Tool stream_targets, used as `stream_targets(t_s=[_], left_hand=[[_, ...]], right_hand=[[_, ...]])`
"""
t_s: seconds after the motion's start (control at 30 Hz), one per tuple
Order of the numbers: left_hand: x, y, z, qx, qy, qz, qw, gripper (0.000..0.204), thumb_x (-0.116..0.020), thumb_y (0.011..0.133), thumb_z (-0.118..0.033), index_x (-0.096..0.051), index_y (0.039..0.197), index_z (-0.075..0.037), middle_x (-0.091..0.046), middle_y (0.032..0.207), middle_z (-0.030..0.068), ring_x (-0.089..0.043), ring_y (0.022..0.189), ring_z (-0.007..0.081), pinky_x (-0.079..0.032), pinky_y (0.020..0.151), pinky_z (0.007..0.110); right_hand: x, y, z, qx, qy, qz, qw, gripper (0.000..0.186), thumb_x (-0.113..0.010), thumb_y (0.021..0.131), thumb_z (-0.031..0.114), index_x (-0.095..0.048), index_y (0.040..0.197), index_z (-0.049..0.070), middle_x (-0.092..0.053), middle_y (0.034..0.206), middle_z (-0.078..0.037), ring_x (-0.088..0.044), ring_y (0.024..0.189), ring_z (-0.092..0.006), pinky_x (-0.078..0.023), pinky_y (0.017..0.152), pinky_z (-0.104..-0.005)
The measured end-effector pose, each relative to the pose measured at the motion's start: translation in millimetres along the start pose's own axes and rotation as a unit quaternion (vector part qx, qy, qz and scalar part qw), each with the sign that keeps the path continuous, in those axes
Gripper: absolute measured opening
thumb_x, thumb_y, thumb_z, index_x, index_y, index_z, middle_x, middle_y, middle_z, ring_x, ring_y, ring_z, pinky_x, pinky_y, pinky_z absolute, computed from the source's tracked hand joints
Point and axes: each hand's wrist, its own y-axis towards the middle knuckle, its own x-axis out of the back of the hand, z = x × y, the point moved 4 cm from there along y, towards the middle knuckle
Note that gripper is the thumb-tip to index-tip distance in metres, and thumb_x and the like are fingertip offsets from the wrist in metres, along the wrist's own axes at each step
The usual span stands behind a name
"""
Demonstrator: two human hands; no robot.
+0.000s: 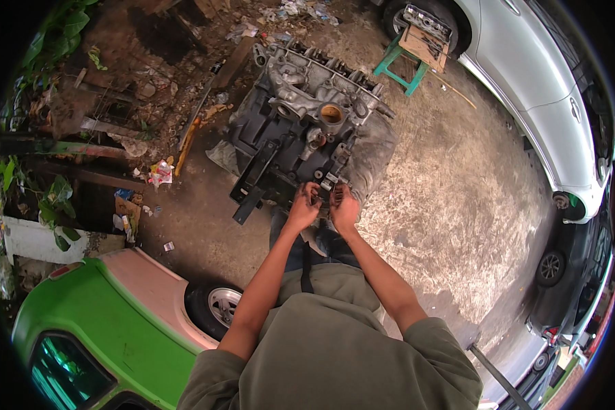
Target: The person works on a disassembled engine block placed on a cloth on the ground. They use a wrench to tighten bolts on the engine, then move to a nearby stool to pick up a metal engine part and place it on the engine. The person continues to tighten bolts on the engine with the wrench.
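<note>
A dirty engine [294, 130] stands in front of me, with a metal intake manifold [287, 80] and a row of valve gear [335, 65] along its far side. At its near edge my left hand [305, 205] has blackened, curled fingers pinched together. Close to its right, my right hand [344, 206] is also closed, fingertips against a small metal part [329, 181] on the engine. Whatever either hand grips is too small or hidden to name. Left of my hands, a black metal bracket [256, 171] sticks out from the engine.
A green stool [403, 65] at the far right bears a board and a metal engine part. A silver car [526, 75] stands to the right. Near left is a green and pink car [116, 307]. Scrap wood and litter [160, 171] lie along the left.
</note>
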Motion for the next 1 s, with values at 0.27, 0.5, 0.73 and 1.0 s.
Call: stream_targets(t_s=[0.27,0.5,0.73,1.0], left_hand=[[0,0,1,-0.007,0.02,-0.005,1.0,0.034,-0.058,0.082,-0.004,-0.048,0.115,-0.004,-0.05,0.104,0.0129,-0.053,0.1,0.0281,-0.044,0.091,0.039],[0,-1,-3,0.005,0.005,-0.008,1.0,0.035,-0.057,0.079,0.0,-0.047,0.112,-0.005,-0.051,0.102,0.0148,-0.053,0.101,0.0327,-0.044,0.088,0.042],[-2,0,3,-0.046,-0.008,-0.041,0.998,0.034,-0.058,0.079,0.001,-0.048,0.111,-0.005,-0.05,0.099,0.0136,-0.054,0.095,0.0294,-0.045,0.086,0.039],[-4,0,5,-0.048,-0.014,-0.053,0.997,0.034,-0.06,0.077,0.001,-0.047,0.108,-0.005,-0.05,0.094,0.0134,-0.054,0.09,0.0295,-0.045,0.083,0.039]], right_hand=[[-7,-13,13,0.037,-0.071,0.09,0.993,0.063,-0.066,0.069,-0.001,-0.036,0.125,-0.005,-0.046,0.12,-0.032,-0.057,0.094,-0.0482,-0.05,0.076,-0.0513],[-1,-16,36,0.024,-0.09,0.076,0.993,0.067,-0.067,0.068,0.0,-0.04,0.129,-0.01,-0.049,0.121,-0.033,-0.056,0.103,-0.0487,-0.05,0.083,-0.0476],[46,40,47,0.031,-0.003,0.069,0.997,0.016,-0.061,0.081,0.006,-0.061,0.092,-0.006,-0.066,0.075,-0.021,-0.067,0.073,-0.0354,-0.052,0.066,-0.0425],[19,98,-18,-0.152,0.12,0.068,0.979,0.014,-0.056,0.092,0.012,-0.059,0.089,-0.002,-0.059,0.064,-0.007,-0.057,0.052,-0.0149,-0.044,0.045,-0.0284]])
